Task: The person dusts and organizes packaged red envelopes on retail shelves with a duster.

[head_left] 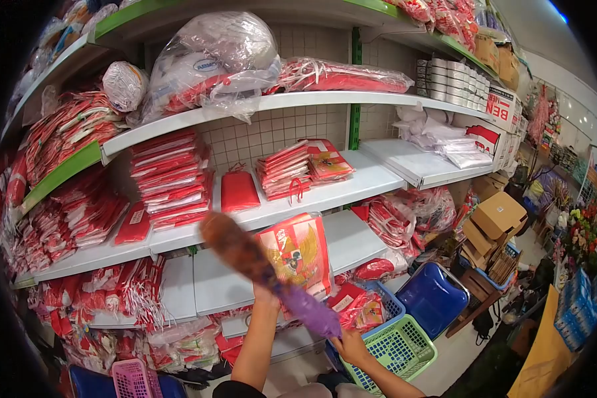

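Note:
My right hand [352, 347] is closed round the near end of a long duster [245, 255], blurred by motion, brown at its far end and purple near my fingers. It slants up and left across the view. My left hand [266, 294] is partly hidden behind the duster and grips the lower left of a clear plastic packet [308, 249]. Red and white cloth with a gold winged emblem shows through the packet. The packet is held up in front of the shelf edge.
White shelves [278, 215] carry a stack of red folded packets [170, 179], a red pouch [239, 190] and more bagged red cloth. Below right stand a green basket [404, 355], a blue basket [389, 302] and a blue chair [434, 298]. Cardboard boxes [497, 215] sit further right.

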`<state>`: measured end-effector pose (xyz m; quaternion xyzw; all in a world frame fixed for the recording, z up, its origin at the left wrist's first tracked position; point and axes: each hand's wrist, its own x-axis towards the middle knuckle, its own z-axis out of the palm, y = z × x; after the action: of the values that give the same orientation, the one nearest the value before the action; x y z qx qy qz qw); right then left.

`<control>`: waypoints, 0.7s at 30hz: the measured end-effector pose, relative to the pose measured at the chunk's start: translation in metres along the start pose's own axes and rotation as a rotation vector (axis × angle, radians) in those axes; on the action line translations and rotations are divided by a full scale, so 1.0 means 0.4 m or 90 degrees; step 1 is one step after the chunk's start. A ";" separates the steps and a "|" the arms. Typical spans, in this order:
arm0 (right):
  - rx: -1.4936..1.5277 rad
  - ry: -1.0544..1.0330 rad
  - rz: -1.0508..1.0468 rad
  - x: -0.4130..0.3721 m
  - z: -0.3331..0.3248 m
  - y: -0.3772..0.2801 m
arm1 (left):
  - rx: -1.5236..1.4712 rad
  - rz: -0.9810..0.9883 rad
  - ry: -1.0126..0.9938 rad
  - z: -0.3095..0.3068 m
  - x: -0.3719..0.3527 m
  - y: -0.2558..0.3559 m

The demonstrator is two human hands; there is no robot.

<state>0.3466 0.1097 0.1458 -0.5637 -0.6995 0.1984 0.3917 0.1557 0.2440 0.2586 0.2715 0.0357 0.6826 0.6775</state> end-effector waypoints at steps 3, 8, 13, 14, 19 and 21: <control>0.021 0.072 0.002 0.032 -0.022 -0.036 | -0.034 -0.072 -0.035 0.077 -0.012 0.021; 0.018 0.016 0.034 0.052 -0.017 -0.049 | -0.047 -0.126 -0.011 0.046 -0.015 -0.005; -0.002 -0.002 0.038 -0.014 -0.023 -0.008 | -0.163 -0.020 -0.010 0.015 -0.015 0.035; 0.007 0.001 0.087 -0.023 -0.020 0.013 | -0.125 -0.093 -0.106 0.028 -0.019 0.059; -0.032 -0.033 -0.055 -0.052 -0.024 -0.003 | -0.144 -0.100 -0.095 -0.078 -0.011 0.014; -0.032 -0.026 -0.043 -0.035 -0.037 -0.028 | -0.144 -0.141 -0.103 -0.007 -0.022 0.016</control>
<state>0.3520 0.0908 0.1583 -0.5455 -0.7309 0.1787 0.3693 0.1481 0.2363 0.2560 0.2417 -0.0663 0.5797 0.7754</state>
